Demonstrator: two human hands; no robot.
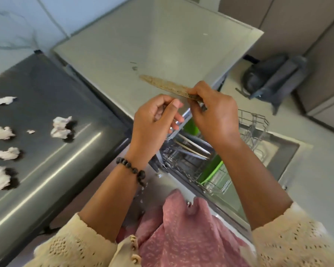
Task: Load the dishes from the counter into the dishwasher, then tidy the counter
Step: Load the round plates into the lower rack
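The right hand [214, 114] pinches the handle end of a speckled knife [163, 85], blade pointing far-left over the open dishwasher [206, 162]. The left hand [152, 120], fingers curled, seems to hold something small I cannot make out. Crumpled tissues [61, 127] lie on the steel counter [46, 170] at left.

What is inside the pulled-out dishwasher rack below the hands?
In the grey wire dishwasher rack sit bright green plastic dishes and long pale sticks, perhaps chopsticks. The right hand and left hand cover part of the rack.
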